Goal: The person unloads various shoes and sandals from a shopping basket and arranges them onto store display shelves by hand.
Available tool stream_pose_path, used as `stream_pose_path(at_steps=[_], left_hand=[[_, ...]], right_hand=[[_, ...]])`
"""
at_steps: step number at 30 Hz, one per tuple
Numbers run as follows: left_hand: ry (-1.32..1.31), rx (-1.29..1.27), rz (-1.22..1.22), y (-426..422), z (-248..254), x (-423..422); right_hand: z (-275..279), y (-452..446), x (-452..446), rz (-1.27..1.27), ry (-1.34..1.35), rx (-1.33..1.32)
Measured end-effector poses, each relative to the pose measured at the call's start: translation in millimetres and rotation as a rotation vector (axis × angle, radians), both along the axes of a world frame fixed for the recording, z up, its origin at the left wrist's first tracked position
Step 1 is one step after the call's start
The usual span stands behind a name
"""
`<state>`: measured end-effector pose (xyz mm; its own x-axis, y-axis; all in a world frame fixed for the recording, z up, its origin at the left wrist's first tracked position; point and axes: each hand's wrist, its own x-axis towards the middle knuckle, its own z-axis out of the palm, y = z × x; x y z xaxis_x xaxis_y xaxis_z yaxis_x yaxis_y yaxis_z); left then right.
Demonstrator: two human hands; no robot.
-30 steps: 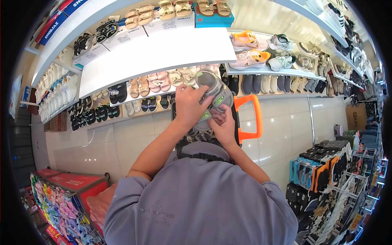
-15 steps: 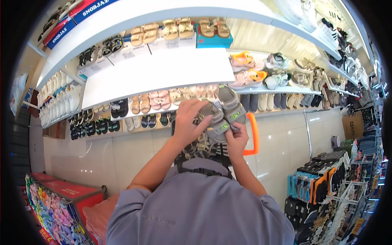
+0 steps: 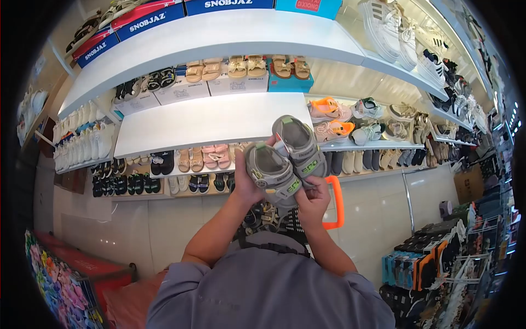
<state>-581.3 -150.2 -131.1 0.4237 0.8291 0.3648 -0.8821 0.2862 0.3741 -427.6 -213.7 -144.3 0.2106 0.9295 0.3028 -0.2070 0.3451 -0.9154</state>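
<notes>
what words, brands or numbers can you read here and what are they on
"SNOBJAZ": on three blue boxes, top shelf.
Red label on teal box, top: cut off, unclear.
Green lettering on gray shoes: too blurred to be sure.
Print on white boxes: too small.
Print on shirt: too faint.

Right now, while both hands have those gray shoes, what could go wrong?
One of the gray shoes might slip, since the left hand and right hand have two shoes to hold at once. Their ends might bump the white shelf beyond them, though I can't tell how close it is. The right hand might also knock the orange handle, which shows just beside it.
</notes>
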Motion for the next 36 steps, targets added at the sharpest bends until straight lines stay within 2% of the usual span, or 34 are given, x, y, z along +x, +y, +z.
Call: stream_pose_path(at_steps=[2, 4, 8, 9, 11, 12, 14, 16, 20, 22, 24, 26, 30, 31, 33, 34, 36], left_hand=[[0.008, -0.107, 0.083, 1.4, 9.8, -3.4], [-0.050, -0.102, 0.112, 1.3, 17.3, -7.1], [-0.198, -0.084, 0.033, 1.7, 10.9, -11.6], [-0.131, -0.161, 0.150, -0.8, 13.4, -10.7], [-0.207, -0.116, 0.065, -2.7, 12.2, -13.7], [-0.280, -0.059, -0.015, -3.0, 12.1, -15.2], [-0.211, -0.142, 0.045, -8.4, 10.2, -16.9], [-0.173, -0.207, 0.055, -10.3, 3.2, -20.8], [-0.237, -0.167, 0.012, -10.8, -14.8, -26.1], [-0.249, -0.325, -0.009, -20.1, -19.6, -23.5], [-0.118, -0.578, 0.103, -32.9, -18.5, -16.8], [-0.107, -0.585, 0.095, -41.0, -39.6, -14.7], [-0.101, -0.595, 0.037, -45.2, -70.6, -14.9], [-0.086, -0.647, 0.042, -48.0, -56.9, -13.5], [-0.054, -0.629, 0.038, -48.7, -53.2, -14.5], [-0.023, -0.625, 0.037, -49.7, -52.1, -15.0], [-0.014, -0.624, 0.038, -49.5, -50.5, -15.4]], right_hand=[[2.4, 0.1, -8.1, 0.044, 0.025, -0.020], [9.9, 2.0, -14.4, 0.048, 0.001, 0.059], [13.0, 2.2, -19.0, 0.051, -0.090, 0.115], [13.5, 2.6, -20.4, 0.073, -0.093, 0.138], [13.6, 0.7, -20.9, 0.094, -0.099, 0.157], [13.9, 0.4, -20.5, 0.109, -0.137, 0.154], [13.1, -0.4, -18.4, 0.125, -0.176, 0.151], [10.3, 0.2, -11.8, 0.187, -0.368, 0.168], [9.9, -7.1, -1.5, 0.238, -0.502, 0.198], [5.5, -7.4, -3.3, 0.337, 0.019, 0.051], [1.5, -2.6, 8.0, 0.325, -0.049, 0.028], [3.3, 4.6, 10.6, 0.179, 0.068, -0.083], [45.2, 33.3, 33.4, 0.026, 0.009, 0.143], [58.3, 41.4, 37.1, 0.024, 0.010, 0.157], [88.8, 59.4, 41.6, -0.075, -0.097, 0.392], [105.3, 68.7, 43.1, -0.078, -0.094, 0.401], [138.4, 91.3, 44.8, -0.150, -0.200, 0.586]])
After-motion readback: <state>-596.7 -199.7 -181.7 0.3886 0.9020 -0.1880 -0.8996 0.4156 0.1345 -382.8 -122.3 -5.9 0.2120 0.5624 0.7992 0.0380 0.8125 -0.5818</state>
